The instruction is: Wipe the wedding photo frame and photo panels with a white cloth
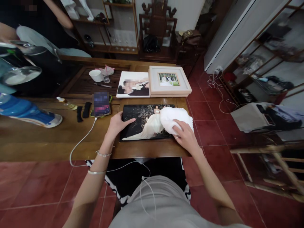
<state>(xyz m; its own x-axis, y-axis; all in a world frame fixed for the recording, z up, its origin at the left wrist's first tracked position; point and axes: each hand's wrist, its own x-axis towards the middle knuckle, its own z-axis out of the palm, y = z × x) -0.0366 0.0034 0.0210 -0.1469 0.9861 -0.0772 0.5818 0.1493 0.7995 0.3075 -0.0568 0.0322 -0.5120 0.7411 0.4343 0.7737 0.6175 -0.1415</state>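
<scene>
A dark photo panel point(140, 122) showing a figure in a white gown lies flat on the wooden table point(47, 139) in front of me. My left hand point(118, 123) grips its left edge, thumb resting on top. My right hand point(184, 134) presses a white cloth point(174, 117) onto the panel's right part, fingers closed over the cloth. Both forearms reach in from below; two bracelets circle the left wrist.
Behind the panel lie a second photo print point(133, 84) and a light framed photo point(169, 80). A phone point(101, 104) on a white cable, a white cup point(96, 75) and small dark items sit to the left. Another person's shoe point(30, 112) rests on the table's left end.
</scene>
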